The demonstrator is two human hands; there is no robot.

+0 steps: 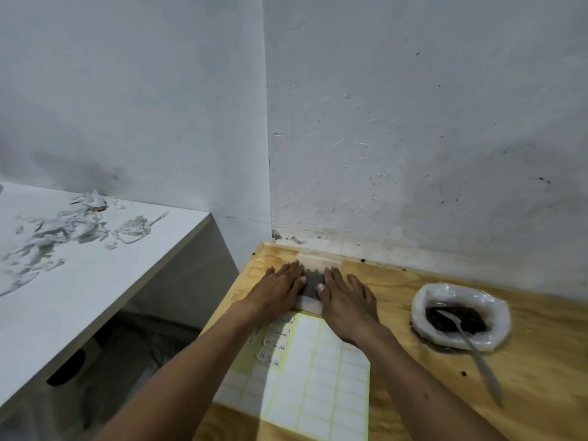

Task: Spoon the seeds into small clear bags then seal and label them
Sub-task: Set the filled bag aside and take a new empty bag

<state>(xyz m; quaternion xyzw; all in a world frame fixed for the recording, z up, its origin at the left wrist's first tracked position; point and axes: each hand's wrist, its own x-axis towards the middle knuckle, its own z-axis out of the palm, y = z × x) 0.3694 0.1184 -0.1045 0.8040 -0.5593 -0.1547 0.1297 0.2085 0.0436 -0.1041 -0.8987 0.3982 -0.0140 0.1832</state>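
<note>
A small clear bag (313,278) with dark seeds inside lies flat on the wooden table (413,361), close to the wall corner. My left hand (281,289) presses flat on the bag's left side with straight fingers. My right hand (346,299) lies flat on its right side, thumb toward the seeds. Nearer to me lies a sheet of white labels (321,374); a few labels at its upper left carry handwriting. To the right a rolled-down plastic bag of dark seeds (459,315) stands open, with a white plastic spoon (474,348) resting in it, handle toward me.
A white table (79,281) with scraps of white debris stands to the left, separated from the wooden table by a dark gap. White walls meet in a corner just behind the small bag. A few loose seeds dot the wood.
</note>
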